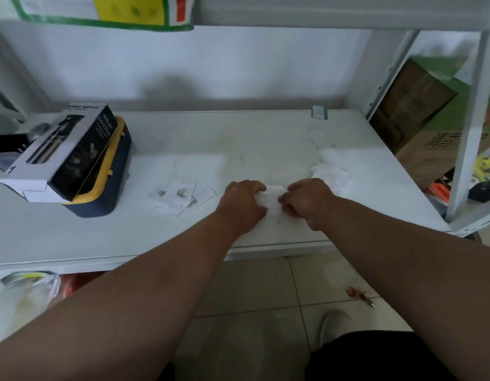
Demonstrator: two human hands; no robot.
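Working a white packet between both hands at the shelf's front edge
Close together, left hand and right hand curl their fingers onto the packet's two sides as it lies on the shelf; looks like opening it, so next comes a firm pinch and a careful pull apart. Just left, clear bags hold screws; right, a white wad; farther left, a windowed box with a spray bottle sits on a navy-yellow case, contents hidden
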